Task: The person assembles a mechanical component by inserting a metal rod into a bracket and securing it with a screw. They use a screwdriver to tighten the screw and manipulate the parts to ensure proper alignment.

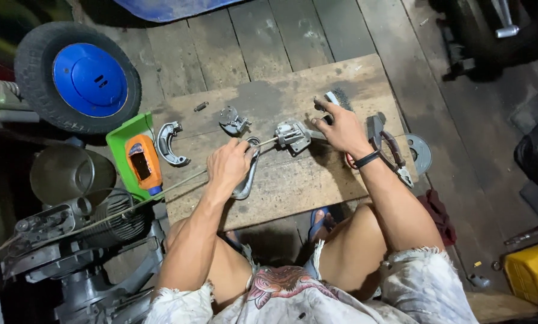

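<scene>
Nearest me, my left hand [230, 165] sits on the wooden bench [293, 186], its fingers curled shut around a thin cable [179, 183] over a curved metal shoe [247, 177]. The cable runs on to a small metal bracket [292, 135] mid-bench. My right hand [340, 127], just past it, has its fingers spread apart, tips touching the bracket and a wire brush [336, 99]. Pliers [392, 150] lie beside that wrist. Farther left lie a second curved shoe [168, 144], a green tray [128, 141], and a blue-hubbed wheel [80, 78].
</scene>
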